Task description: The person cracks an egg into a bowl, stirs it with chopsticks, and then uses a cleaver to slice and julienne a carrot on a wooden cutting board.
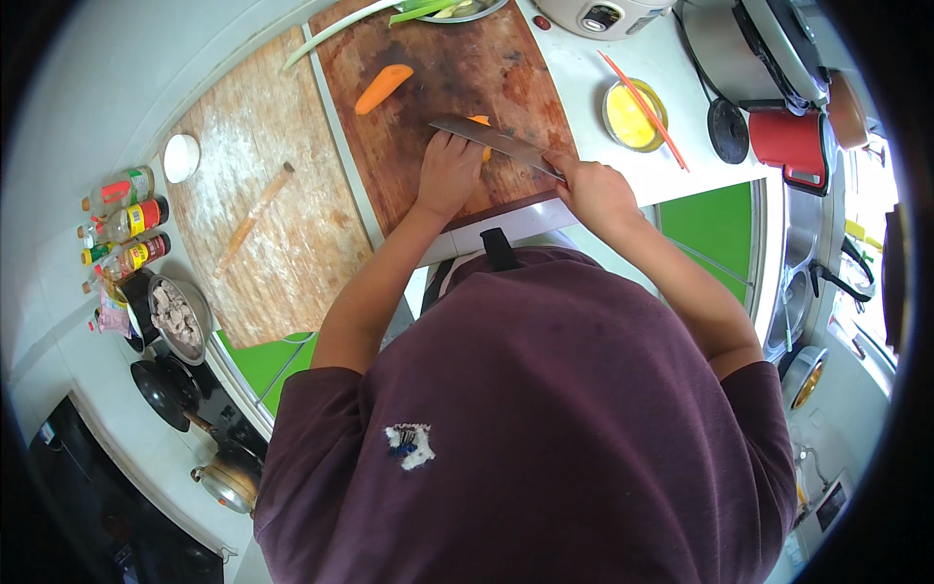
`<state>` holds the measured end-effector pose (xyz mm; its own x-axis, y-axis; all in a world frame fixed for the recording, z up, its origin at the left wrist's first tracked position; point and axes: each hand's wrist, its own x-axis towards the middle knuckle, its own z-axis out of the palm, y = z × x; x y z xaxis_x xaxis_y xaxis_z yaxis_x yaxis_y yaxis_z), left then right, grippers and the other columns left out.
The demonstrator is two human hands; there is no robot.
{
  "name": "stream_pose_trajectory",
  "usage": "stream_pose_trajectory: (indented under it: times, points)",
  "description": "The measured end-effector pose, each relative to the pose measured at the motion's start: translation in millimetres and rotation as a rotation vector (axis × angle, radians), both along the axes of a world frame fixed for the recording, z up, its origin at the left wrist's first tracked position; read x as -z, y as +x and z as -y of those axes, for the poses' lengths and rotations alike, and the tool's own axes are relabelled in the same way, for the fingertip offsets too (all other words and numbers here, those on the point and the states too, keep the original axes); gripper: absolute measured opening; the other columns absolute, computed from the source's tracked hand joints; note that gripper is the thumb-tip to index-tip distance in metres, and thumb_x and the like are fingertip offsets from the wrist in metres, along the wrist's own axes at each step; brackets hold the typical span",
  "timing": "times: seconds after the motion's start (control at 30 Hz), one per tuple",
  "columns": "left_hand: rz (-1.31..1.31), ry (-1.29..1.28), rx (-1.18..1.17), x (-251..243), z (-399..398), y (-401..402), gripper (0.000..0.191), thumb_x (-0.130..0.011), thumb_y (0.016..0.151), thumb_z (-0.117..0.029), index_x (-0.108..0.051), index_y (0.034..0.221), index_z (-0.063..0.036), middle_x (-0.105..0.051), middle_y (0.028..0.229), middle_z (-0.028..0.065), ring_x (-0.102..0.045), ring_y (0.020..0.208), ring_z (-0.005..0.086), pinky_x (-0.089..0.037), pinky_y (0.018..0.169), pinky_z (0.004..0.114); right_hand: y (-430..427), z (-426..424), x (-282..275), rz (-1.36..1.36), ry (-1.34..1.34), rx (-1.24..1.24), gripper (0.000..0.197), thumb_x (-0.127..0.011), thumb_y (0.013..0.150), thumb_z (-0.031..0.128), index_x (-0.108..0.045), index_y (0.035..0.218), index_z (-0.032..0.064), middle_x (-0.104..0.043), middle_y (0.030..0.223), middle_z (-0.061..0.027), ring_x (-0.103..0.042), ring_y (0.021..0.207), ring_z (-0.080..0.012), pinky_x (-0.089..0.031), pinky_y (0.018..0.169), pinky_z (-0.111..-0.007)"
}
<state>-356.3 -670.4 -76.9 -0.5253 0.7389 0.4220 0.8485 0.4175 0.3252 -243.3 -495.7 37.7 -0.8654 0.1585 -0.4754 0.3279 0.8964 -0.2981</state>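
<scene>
My right hand (595,190) grips the handle of a broad kitchen knife (503,144), whose blade points left across a dark wooden cutting board (394,175). Under and beside the blade lie orange carrot pieces (487,153), partly hidden by the knife and my fingers. My left hand (451,164) is against the near side of the blade, its fingers bent over the carrot; whether they grip it cannot be seen. Farther left on the same board rests a larger cut piece of carrot (383,88).
A floured board (292,241) with a rolling pin (252,220) adjoins at left. Green onion (343,29) and a metal bowl (474,14) are at the back. At right stand a bowl of yellow liquid (632,117) with red chopsticks (646,113) and a rice cooker (606,18).
</scene>
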Motion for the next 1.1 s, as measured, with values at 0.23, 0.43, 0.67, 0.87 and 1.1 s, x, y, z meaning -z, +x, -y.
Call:
stream_pose_trajectory:
  times: [0.23,0.43,0.67,0.87,1.1]
  points:
    - [0.022,-0.019,0.015,5.9,-2.4,-3.3,0.020,-0.057,0.077,-0.013,-0.061,0.096,-0.0058,-0.056,0.099,0.0088,-0.052,0.091,0.0275,-0.044,0.080,0.037,-12.0,0.4,33.6,0.033,-0.005,0.031,0.034,-0.054,0.083,0.017,-0.052,0.117,0.0118,-0.064,0.083,-0.0165,-0.063,0.074,-0.0328,-0.051,0.067,-0.043]
    - [0.025,0.035,0.018,12.8,0.0,-0.1,0.017,-0.059,0.076,-0.014,-0.060,0.090,-0.0055,-0.056,0.094,0.0089,-0.053,0.091,0.0278,-0.045,0.080,0.038,-12.8,-0.5,19.0,0.041,-0.039,-0.028,0.039,-0.054,0.083,0.015,-0.052,0.121,0.0122,-0.064,0.084,-0.0177,-0.064,0.075,-0.0324,-0.051,0.067,-0.042]
    - [0.001,0.038,0.023,15.5,-0.8,-5.9,0.017,-0.058,0.076,-0.014,-0.061,0.091,-0.0062,-0.057,0.095,0.0081,-0.053,0.092,0.0276,-0.044,0.081,0.038,-21.9,1.1,21.1,0.084,-0.053,0.005,0.039,-0.054,0.082,0.017,-0.052,0.121,0.0146,-0.064,0.085,-0.0194,-0.063,0.076,-0.0355,-0.051,0.066,-0.045]
    - [0.032,0.005,0.022,10.2,-0.1,-1.2,0.016,-0.058,0.076,-0.014,-0.060,0.090,-0.0068,-0.057,0.095,0.0071,-0.052,0.094,0.0269,-0.044,0.083,0.037,-30.4,1.3,29.2,0.052,-0.064,0.044,0.037,-0.054,0.082,0.017,-0.055,0.118,0.0148,-0.065,0.085,-0.0183,-0.064,0.077,-0.0337,-0.052,0.069,-0.043]
    - [0.031,0.014,0.002,5.2,1.3,1.2,0.017,-0.058,0.076,-0.015,-0.060,0.091,-0.0072,-0.056,0.096,0.0068,-0.052,0.097,0.0264,-0.043,0.084,0.037,-37.1,10.2,34.7,0.155,-0.022,0.057,0.034,-0.053,0.083,0.019,-0.058,0.116,0.0152,-0.065,0.086,-0.0180,-0.064,0.080,-0.0339,-0.052,0.071,-0.044]
